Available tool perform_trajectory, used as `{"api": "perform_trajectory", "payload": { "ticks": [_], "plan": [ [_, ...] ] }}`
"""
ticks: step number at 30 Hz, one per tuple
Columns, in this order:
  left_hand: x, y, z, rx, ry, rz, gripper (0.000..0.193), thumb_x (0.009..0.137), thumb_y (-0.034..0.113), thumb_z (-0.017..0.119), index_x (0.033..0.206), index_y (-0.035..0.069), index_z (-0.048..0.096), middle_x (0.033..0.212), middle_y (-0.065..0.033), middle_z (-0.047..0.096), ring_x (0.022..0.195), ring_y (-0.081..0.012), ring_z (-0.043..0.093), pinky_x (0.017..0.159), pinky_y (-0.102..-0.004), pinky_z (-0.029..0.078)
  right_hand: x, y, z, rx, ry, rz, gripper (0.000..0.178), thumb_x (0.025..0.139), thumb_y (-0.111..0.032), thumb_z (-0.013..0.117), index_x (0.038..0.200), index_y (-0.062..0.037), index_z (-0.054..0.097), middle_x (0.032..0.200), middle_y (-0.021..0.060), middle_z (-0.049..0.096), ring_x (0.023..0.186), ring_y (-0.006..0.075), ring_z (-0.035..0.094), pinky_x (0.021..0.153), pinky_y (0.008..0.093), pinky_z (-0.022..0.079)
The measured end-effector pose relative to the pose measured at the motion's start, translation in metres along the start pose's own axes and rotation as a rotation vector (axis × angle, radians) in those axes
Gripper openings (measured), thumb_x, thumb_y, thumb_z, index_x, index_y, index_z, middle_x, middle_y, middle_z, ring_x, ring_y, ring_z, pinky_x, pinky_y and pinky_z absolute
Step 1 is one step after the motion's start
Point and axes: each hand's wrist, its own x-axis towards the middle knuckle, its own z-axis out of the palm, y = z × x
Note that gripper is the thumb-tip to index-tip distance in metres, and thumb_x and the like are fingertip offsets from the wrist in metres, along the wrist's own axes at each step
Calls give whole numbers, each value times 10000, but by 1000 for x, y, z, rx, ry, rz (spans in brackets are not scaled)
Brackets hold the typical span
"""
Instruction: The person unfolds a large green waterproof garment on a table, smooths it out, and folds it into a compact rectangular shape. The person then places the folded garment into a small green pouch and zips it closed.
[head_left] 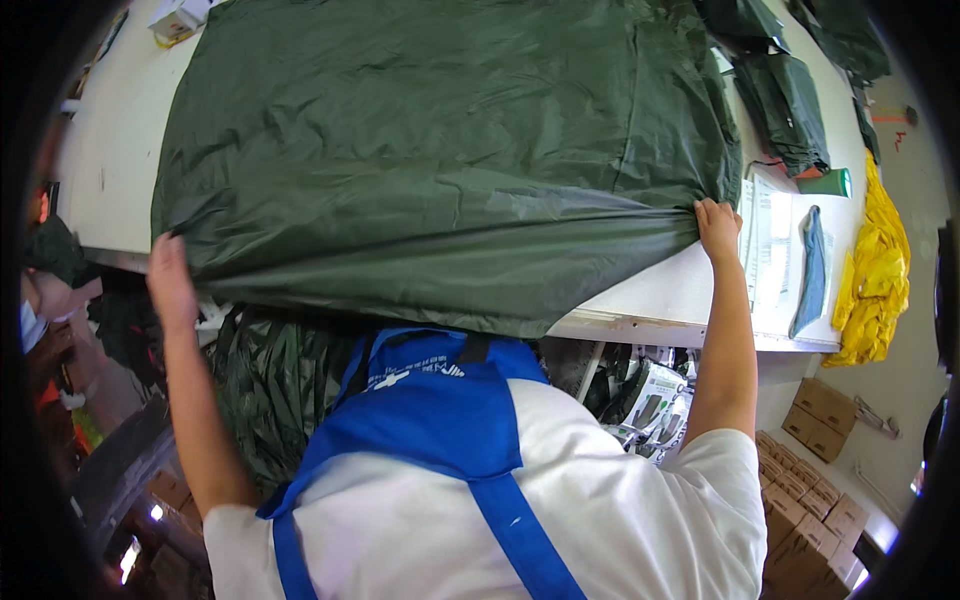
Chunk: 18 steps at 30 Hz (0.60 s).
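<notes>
A large dark green sheet of thin, wrinkled fabric (420,130) lies spread over the white table (640,295), its near edge hanging past the table's front. At the sheet's right side my right hand (718,230) is closed on the green fabric, and taut folds run from its fingers toward the lower left. My left hand (173,285) is at the left edge of the sheet, beside its near corner. Motion blurs its fingers, so I cannot tell whether they grip the cloth.
Folded dark green bundles (785,110) lie at the far right, near a green roll (825,183), papers (765,240) and a blue strip (812,270). Yellow fabric (875,270) hangs off the right end. More green fabric (265,390) hangs below the table; cardboard boxes (815,500) are stacked lower right.
</notes>
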Motion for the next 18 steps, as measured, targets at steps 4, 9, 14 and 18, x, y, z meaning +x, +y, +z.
{"api": "perform_trajectory", "payload": {
  "ticks": [4,9,14,18],
  "plan": [
    [-23,-20,54,-15,-238,63,269,926,172,537,1099,-16,620,1002,-112,665,955,-174,604,866,-294,454,14,-61,1,-108,53,248,253,892,-350,564,1026,-149,639,1034,136,631,1037,337,544,888,444,395],
    [-5,0,27,135,-765,-293,459,776,277,622,1106,-41,611,1081,-193,637,974,-287,617,872,-351,452,-61,-207,-2,341,300,-296,465,792,-281,674,1200,-94,552,1242,112,540,1183,342,463,992,477,315],
    [24,24,64,330,-687,-41,565,859,396,623,1171,-71,564,998,-137,652,926,-206,609,834,-346,464,-127,-303,-8,199,-179,-643,687,746,-590,624,1356,-306,484,1512,59,285,1401,367,183,1086,617,84],
    [51,29,71,-667,-361,-594,492,915,344,558,1173,-75,557,1090,-258,625,1030,-354,600,895,-401,454,-127,-307,-1,163,-202,-734,675,765,-584,596,1360,-285,484,1521,86,269,1407,381,164,1099,601,65]
  ]
}}
